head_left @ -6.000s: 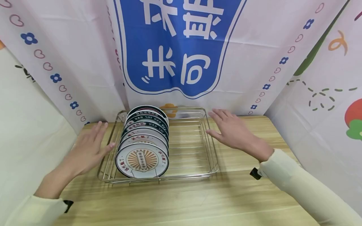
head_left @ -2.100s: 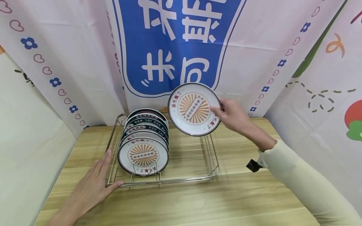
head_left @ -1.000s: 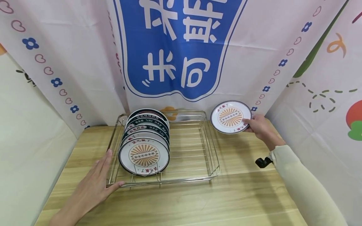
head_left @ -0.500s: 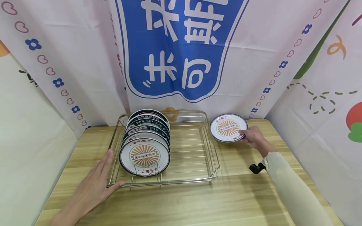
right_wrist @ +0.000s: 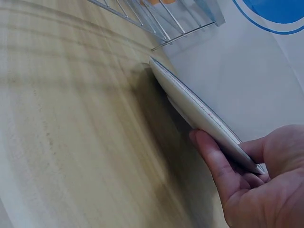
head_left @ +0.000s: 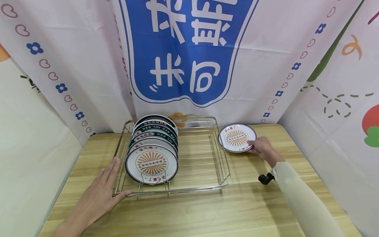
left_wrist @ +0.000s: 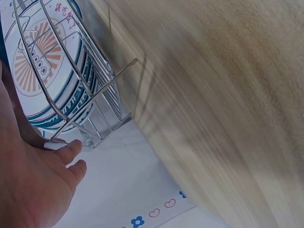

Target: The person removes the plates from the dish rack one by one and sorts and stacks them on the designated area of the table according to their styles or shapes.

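My right hand (head_left: pixel 263 148) pinches the near right rim of a white plate (head_left: pixel 237 137) with a dark rim and an orange sunburst print. Thumb on top and fingers beneath, it holds the plate slightly tilted, low over the table right of the rack; the right wrist view shows the plate (right_wrist: pixel 194 107) edge-on with a shadow below. At the front left corner of the wire dish rack (head_left: pixel 201 189), my left hand (head_left: pixel 99 189) rests with its fingers along the side and thumb at the front rail. Several plates (head_left: pixel 151 163), white in front and dark green behind, lean in the rack's left half.
The wooden table (head_left: pixel 189 214) carries the rack near its back edge. Behind hangs a white curtain with a blue panel (head_left: pixel 183 75), and patterned cloth (head_left: pixel 334 141) closes in both sides. A black strap end (head_left: pixel 265 178) hangs from the right wrist.
My right hand has lifted a sunburst plate from the rack's area, carried it right and lowered it toward the table. My left hand moved to the rack's front left corner and stays there.
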Tool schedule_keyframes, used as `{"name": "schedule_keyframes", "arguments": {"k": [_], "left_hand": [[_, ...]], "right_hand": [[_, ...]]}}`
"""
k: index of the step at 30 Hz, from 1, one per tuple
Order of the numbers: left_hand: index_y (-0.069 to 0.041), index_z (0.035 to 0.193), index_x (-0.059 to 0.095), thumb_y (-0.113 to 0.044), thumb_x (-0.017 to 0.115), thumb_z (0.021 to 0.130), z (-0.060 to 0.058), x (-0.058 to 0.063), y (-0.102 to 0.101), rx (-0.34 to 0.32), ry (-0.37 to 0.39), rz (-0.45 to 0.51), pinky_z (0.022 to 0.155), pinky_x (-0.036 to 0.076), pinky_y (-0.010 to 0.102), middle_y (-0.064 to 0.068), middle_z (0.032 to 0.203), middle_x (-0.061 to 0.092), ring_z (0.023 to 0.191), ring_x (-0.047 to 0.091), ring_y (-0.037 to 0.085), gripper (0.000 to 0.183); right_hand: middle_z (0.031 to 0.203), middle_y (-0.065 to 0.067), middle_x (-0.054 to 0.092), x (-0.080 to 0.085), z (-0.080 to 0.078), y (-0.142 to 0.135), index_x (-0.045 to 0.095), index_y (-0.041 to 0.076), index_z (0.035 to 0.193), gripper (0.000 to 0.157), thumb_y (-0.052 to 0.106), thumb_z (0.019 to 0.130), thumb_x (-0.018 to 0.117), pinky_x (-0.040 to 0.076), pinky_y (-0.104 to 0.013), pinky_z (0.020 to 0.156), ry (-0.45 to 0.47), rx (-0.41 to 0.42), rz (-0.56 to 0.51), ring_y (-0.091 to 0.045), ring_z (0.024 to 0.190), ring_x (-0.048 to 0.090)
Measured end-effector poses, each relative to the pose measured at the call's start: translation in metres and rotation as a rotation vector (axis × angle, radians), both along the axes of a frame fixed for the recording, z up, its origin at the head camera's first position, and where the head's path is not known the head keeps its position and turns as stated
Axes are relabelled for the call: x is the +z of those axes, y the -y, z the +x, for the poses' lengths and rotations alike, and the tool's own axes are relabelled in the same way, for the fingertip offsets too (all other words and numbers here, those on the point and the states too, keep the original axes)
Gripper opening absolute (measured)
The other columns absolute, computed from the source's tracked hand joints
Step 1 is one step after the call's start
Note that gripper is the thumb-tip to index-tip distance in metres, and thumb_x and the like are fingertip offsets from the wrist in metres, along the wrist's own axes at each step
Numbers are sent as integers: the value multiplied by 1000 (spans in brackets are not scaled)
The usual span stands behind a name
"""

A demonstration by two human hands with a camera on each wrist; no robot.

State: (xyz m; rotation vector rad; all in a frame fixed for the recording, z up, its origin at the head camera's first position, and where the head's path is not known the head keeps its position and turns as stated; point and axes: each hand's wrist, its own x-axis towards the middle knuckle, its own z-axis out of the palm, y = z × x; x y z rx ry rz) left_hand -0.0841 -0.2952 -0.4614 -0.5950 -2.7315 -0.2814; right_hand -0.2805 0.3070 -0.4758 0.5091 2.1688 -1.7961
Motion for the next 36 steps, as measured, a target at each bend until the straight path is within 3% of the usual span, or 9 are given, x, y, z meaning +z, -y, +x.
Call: {"name": "schedule_keyframes", "arguments": {"k": [7,14,16,18,20,23,27,30,36], "left_hand": [[-1,169,16,-66,66,95,1,-1,0,3,6,-11,130,-5,24,23,174,21,156,32,41,110],[-2,169,15,-66,66,95,0,-1,0,1,10,-13,132,-4,28,21,175,17,153,35,44,110],[-3,170,13,-63,68,95,1,-1,-1,3,43,14,134,7,39,20,176,15,152,35,47,110],[-5,170,11,-58,72,95,1,0,-2,5,82,52,130,26,54,19,177,12,148,38,52,111],[-7,171,8,-54,77,93,2,0,-3,10,121,91,115,43,65,19,177,10,143,43,56,114],[-9,171,5,-50,80,92,3,0,-4,18,151,125,96,53,71,19,177,9,134,49,61,116],[-9,171,6,-48,81,92,2,0,-5,23,155,140,91,55,71,20,176,11,131,52,62,116],[-9,171,8,-47,81,92,1,-1,-5,14,149,151,88,56,70,21,175,15,128,54,62,115],[-10,171,9,-45,82,92,1,0,-4,14,147,166,83,59,69,22,174,16,121,59,61,113]], "right_hand": [[80,-5,68,-9,2,1,51,-11,123,22,5,109,55,65,-26,71,17,1,3,-10,63,70],[70,-5,70,-12,7,1,57,-9,107,16,7,108,59,64,-24,64,17,1,19,-10,56,70],[68,-5,70,-14,9,1,57,-8,103,16,7,108,60,64,-23,62,25,0,1,-10,54,70],[68,-6,71,-16,10,1,57,-7,102,16,8,108,61,63,-22,62,43,-7,-16,-10,53,70],[68,-6,72,-19,10,0,57,-6,103,17,10,108,61,64,-22,62,61,0,-20,-10,54,71],[67,-6,72,-21,11,-1,58,-6,104,21,15,109,60,63,-22,61,82,8,8,-11,56,72],[64,-5,72,-20,10,-3,62,-4,97,31,24,111,58,62,-21,57,95,61,92,-10,55,71],[61,-4,71,-17,10,-4,67,-1,85,44,31,112,55,58,-19,51,93,152,204,-9,51,69],[57,-6,68,-3,10,-4,65,1,75,54,39,111,53,45,-20,44,18,359,561,-11,47,62]]}}
